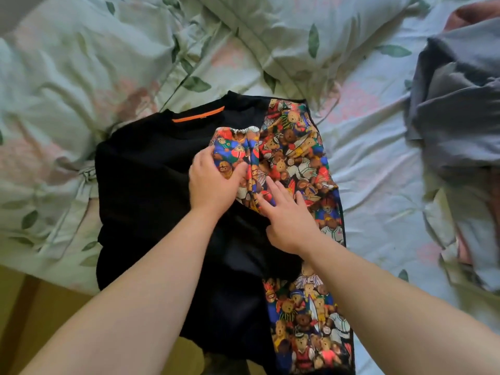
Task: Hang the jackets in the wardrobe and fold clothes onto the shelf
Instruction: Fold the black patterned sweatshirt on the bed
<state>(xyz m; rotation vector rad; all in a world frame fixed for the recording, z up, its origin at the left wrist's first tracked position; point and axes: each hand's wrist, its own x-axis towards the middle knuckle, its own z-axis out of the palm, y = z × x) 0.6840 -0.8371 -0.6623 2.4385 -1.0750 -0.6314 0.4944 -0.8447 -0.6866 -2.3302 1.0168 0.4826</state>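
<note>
A black sweatshirt (143, 185) with an orange neck tape and a teddy-bear print side lies flat on the bed, its hem hanging over the bed's near edge. The printed sleeve (238, 150) is folded across the chest. My left hand (213, 182) grips the sleeve near its cuff, thumb curled over the fabric. My right hand (286, 215) lies flat with straight fingers, pressing the printed fabric just right of the left hand.
The bed sheet (378, 147) has a pale floral print. A pillow (284, 31) lies at the back and a rumpled duvet (54, 90) at the left. A heap of grey clothes (457, 104) sits at the right. Wooden floor (40, 307) shows bottom left.
</note>
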